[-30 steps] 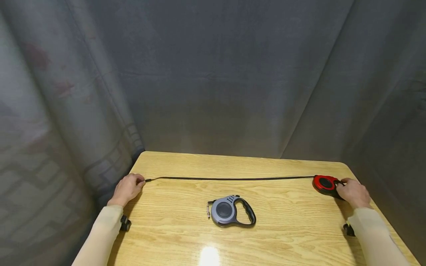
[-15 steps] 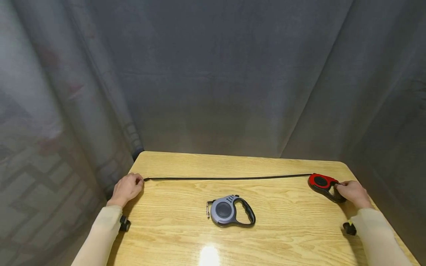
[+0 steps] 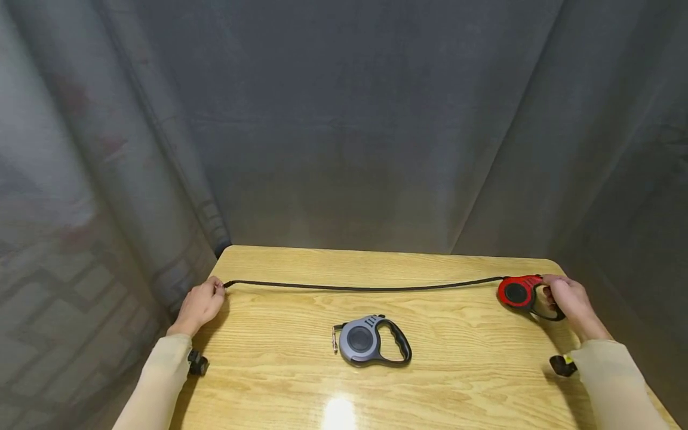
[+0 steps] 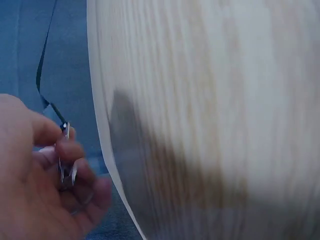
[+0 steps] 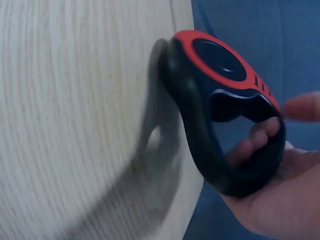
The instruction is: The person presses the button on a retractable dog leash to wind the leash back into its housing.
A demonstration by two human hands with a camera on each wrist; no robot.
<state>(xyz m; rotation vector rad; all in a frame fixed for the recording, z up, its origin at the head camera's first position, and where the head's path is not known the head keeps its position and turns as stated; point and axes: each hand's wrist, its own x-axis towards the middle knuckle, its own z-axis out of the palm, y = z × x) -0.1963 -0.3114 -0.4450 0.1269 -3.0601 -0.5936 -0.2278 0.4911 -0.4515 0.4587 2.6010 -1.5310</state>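
Red retractable leash [image 3: 517, 292] at frame right, right hand [image 3: 570, 300] curled through its handle; left hand [image 3: 200, 304] pinches the metal clip [image 4: 65, 155] at frame left.

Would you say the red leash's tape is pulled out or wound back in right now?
Pulled out. The black tape spans the table from the red leash in the right hand to the left hand, which pinches its clip end.

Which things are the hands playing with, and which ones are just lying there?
In use:
- red leash reel, held by the right hand
- black strap, pulled out across the table
- metal clip, pinched by the left hand

Just lying about:
- grey leash reel, untouched mid-table
- wooden table
- grey curtain
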